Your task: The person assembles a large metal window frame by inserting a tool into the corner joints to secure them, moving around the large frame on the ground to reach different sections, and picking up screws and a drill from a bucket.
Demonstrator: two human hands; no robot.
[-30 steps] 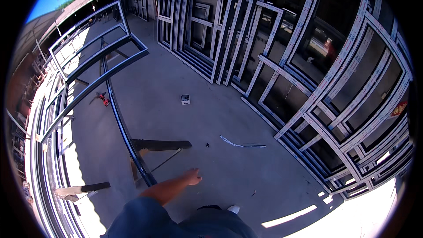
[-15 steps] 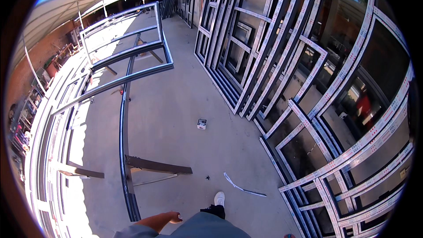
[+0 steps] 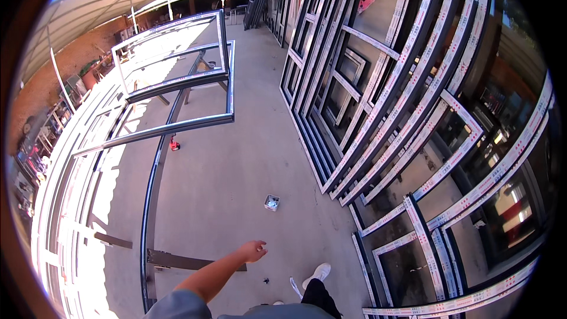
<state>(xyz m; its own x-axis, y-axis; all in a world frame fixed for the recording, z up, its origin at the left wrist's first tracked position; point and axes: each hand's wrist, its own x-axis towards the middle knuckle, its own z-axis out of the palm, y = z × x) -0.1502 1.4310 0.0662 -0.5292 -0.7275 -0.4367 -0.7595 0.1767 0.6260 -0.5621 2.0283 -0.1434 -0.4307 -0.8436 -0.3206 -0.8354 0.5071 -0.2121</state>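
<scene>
My left hand (image 3: 254, 251) reaches out in front of me over the concrete floor, its fingers loosely apart and nothing visible in them. It touches nothing. Below it on the floor lie a brown beam (image 3: 195, 261), a small dark scrap (image 3: 266, 280) and a pale strip (image 3: 295, 287) near my white shoe (image 3: 317, 274). Farther ahead stands a small white box (image 3: 271, 202) with small items inside. My right hand is out of view.
Several window frames (image 3: 378, 136) with printed film lean along the right wall. To the left, a long dark rail (image 3: 152, 201) runs ahead under a large frame (image 3: 171, 128) with another frame (image 3: 171, 85) on it. A small red object (image 3: 174, 145) is beside the rail.
I have stepped forward, and the white box and leaning frames are nearer. My left arm has swung forward and up from beside my body. My view has tilted slightly.
</scene>
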